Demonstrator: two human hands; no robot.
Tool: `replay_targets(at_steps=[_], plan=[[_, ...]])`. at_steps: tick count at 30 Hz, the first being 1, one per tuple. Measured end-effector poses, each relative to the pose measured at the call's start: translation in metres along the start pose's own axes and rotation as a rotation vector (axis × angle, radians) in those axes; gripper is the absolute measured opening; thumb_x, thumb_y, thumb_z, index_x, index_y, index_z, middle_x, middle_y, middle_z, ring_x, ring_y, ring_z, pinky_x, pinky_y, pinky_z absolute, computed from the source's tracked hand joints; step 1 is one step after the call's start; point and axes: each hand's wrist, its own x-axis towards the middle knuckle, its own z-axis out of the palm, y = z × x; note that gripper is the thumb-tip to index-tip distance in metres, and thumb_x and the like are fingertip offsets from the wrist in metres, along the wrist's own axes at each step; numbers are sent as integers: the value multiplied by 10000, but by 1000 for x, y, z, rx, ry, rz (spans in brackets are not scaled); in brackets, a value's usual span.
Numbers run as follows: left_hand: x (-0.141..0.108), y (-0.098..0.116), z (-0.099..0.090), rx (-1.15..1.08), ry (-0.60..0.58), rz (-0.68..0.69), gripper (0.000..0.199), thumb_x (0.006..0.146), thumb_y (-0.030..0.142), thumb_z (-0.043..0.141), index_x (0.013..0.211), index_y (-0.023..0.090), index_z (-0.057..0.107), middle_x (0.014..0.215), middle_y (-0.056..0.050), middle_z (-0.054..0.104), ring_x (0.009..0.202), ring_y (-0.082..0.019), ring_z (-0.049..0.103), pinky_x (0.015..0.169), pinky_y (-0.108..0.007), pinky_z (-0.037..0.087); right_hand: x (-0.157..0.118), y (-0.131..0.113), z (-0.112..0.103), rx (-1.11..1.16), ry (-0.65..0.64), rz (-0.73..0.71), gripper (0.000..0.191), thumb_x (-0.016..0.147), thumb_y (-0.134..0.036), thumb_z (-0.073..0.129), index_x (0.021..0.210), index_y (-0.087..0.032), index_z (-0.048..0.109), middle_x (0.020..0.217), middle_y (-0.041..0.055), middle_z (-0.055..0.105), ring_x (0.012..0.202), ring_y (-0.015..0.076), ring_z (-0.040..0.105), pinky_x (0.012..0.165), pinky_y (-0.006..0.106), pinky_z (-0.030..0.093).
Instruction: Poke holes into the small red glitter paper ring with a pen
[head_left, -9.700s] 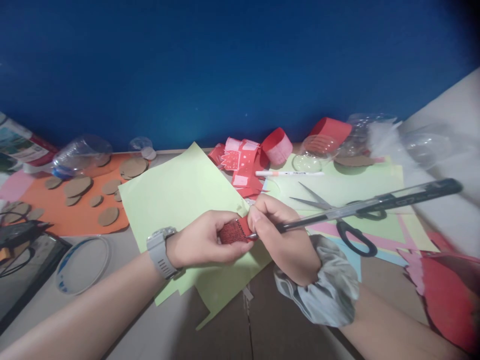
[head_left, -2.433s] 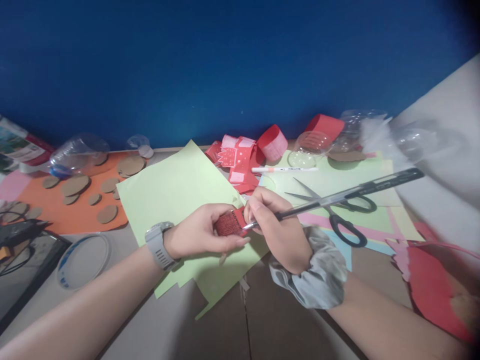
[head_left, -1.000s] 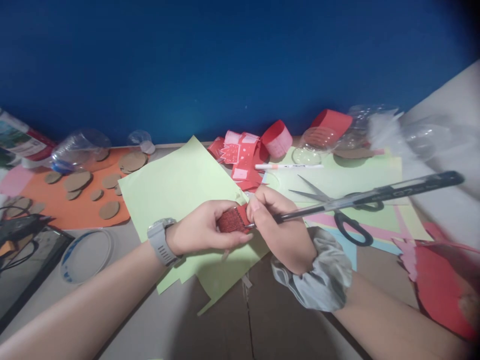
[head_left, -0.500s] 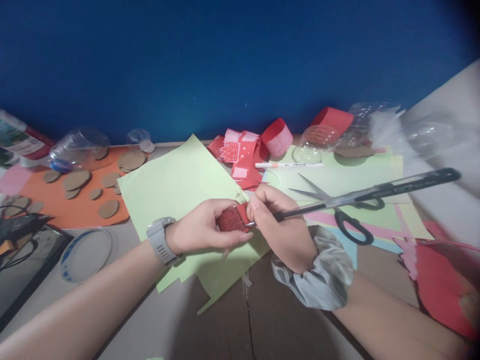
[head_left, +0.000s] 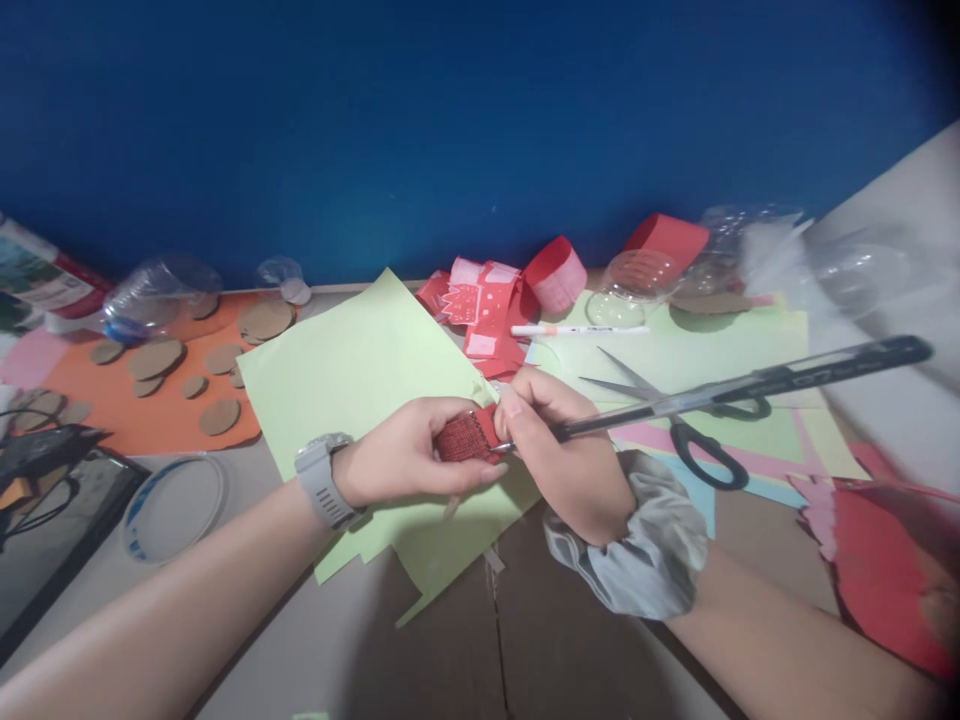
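Head view: red patterned piece (head_left: 463, 438) was held by left hand (head_left: 405, 455) over green sheet (head_left: 360, 360); pen (head_left: 825, 370) was gripped by right hand (head_left: 566, 455), tip at the piece; pen-marking seemed underway, the next stroke likely calling for steady holding.

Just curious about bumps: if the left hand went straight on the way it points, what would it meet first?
Past the red piece it holds, the left hand would likely meet the right hand gripping the pen; exact depth is unclear.
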Motion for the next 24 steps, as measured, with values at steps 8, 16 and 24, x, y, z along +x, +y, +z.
replay_targets(at_steps=[8, 16, 24], plan=[[0, -1, -1, 0, 0, 1, 258, 777, 307, 691, 842, 126, 519, 594, 13, 587, 476, -81, 584, 435, -147, 476, 0, -1, 0, 10, -8, 16, 251, 870, -148, 416, 625, -201, 408, 555, -56, 370, 514, 86, 346, 486, 231, 301], [0, 1, 0, -3, -2, -10, 259, 779, 308, 688, 834, 126, 512, 589, 16, 581, 478, -80, 583, 440, -148, 479, 0, 0, 0, 55, -13, 54, 251, 878, -166, 418, 629, -199, 409, 574, -49, 377, 529, 89, 353, 496, 236, 300], [-1, 0, 0, -31, -3, -19, 248, 784, 302, 685, 831, 130, 513, 594, 19, 592, 481, -84, 593, 445, -156, 481, 3, -1, -1, 118, -16, 125, 262, 869, -183, 413, 610, -203, 379, 584, -42, 381, 536, 94, 357, 489, 238, 298]])
